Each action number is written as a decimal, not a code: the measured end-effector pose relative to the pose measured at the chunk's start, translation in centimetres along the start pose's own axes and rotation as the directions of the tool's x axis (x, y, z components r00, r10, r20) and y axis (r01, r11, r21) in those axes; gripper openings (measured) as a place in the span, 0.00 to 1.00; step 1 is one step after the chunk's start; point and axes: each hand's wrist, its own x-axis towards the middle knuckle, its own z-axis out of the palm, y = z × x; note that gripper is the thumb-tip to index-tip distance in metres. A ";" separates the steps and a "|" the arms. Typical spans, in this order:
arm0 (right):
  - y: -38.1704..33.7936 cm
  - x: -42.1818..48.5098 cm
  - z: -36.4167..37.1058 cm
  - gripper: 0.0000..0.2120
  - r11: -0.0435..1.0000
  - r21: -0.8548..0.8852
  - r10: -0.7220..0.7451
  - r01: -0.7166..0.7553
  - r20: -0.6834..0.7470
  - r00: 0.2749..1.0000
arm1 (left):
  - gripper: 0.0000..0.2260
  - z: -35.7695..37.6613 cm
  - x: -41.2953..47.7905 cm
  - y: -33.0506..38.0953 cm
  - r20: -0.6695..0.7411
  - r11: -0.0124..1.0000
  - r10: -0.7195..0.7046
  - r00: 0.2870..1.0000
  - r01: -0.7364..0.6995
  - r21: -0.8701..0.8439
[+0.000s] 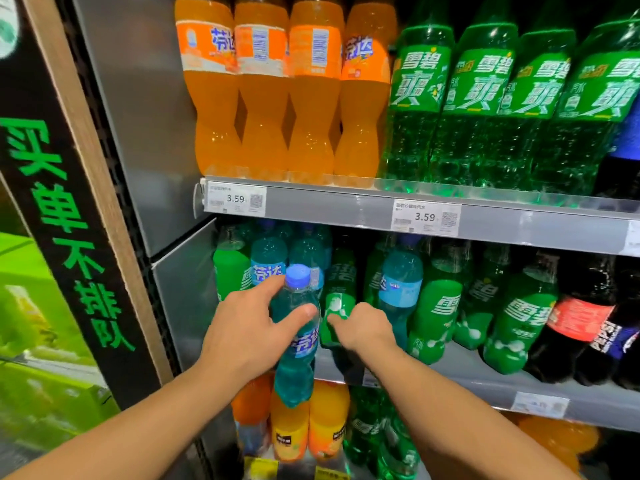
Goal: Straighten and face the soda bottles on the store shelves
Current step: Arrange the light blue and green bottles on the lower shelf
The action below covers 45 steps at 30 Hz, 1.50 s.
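My left hand [247,329] grips a teal soda bottle [296,368] with a blue cap, held upright in front of the middle shelf [485,382], out of the row. My right hand [360,327] is closed around the lower part of a green bottle [341,299] standing on that shelf, just right of the teal one. More teal and green bottles stand behind and beside them, one teal bottle [398,292] among the green ones.
The top shelf carries orange bottles [263,98] and tall green bottles [485,105], with price tags [235,200] on its rail. Dark cola bottles [581,327] stand at the middle shelf's right. Orange and green bottles fill the shelf below. A signboard [65,220] stands to the left.
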 end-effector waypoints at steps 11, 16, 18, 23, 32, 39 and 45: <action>0.2 1.6 2.2 0.29 0.958 0.232 0.162 -0.170 0.052 0.985 | 0.24 -2.0 -0.3 -1.0 -0.013 0.998 0.004 1.000 -0.004 -0.058; 1.1 0.4 2.1 0.28 0.928 0.331 0.165 -0.171 0.045 0.985 | 0.24 -2.3 -0.3 -0.6 -0.007 1.000 -0.010 1.000 0.010 -0.030; 1.3 0.1 1.5 0.28 0.916 0.375 0.144 -0.141 0.021 0.989 | 0.23 -2.2 -0.1 -0.3 -0.014 0.999 -0.022 1.000 0.022 -0.036; 2.0 -1.7 -0.3 0.29 0.918 0.392 0.043 -0.065 0.065 0.997 | 0.14 -1.8 0.4 0.8 -0.016 0.998 -0.051 0.999 0.050 -0.049; 5.9 -5.4 -2.4 0.33 0.896 0.441 -0.112 0.048 0.119 0.987 | 0.22 -0.5 1.0 2.3 -0.039 0.988 -0.125 0.991 0.121 -0.091; 9.9 -8.1 -3.1 0.22 0.730 0.681 -0.174 -0.052 0.258 0.950 | 0.18 1.5 1.8 4.4 -0.047 0.985 -0.139 0.989 0.133 -0.111; 13.7 -9.2 -4.9 0.30 0.706 0.705 -0.202 -0.069 0.294 0.934 | 0.19 2.7 2.1 5.4 -0.064 0.982 -0.142 0.988 0.133 -0.132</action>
